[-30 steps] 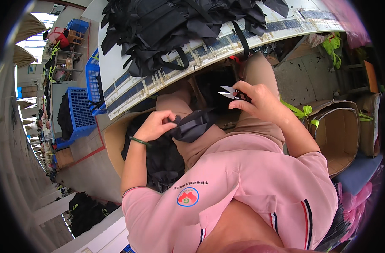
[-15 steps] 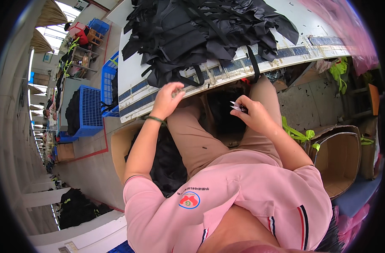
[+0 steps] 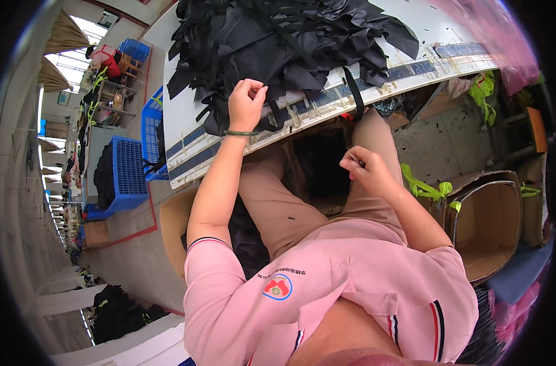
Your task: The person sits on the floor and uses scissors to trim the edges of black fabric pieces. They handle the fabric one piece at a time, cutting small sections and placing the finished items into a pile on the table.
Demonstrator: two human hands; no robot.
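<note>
Right now the person in the pink short-sleeved polo shirt [image 3: 406, 274] sits at a white table with worn, tape-striped edging [image 3: 181, 116], knees tucked beneath it. Most of the tabletop in sight is taken up by a loose heap of black fabric pieces and straps [image 3: 272, 52], and one black strap [image 3: 353, 91] dangles over the near edge. The left hand [image 3: 247, 100], a dark green bracelet [image 3: 240, 133] round its wrist, is raised before the heap's near side, its fingers curled in and thumb drawn close to them; I can't tell whether anything is pinched there, or whether it touches the cloth. Lower down, above the right thigh, the right hand [image 3: 366, 171] has its fingers closed round a small pair of black-handled scissors [image 3: 359, 163], nearly all hidden in the grip. A tiny dark scrap [image 3: 291, 218] lies on the left thigh of the beige trousers [image 3: 275, 198]. Beside that leg, more black cloth [image 3: 247, 241] fills an open brown cardboard box [image 3: 172, 229].
</note>
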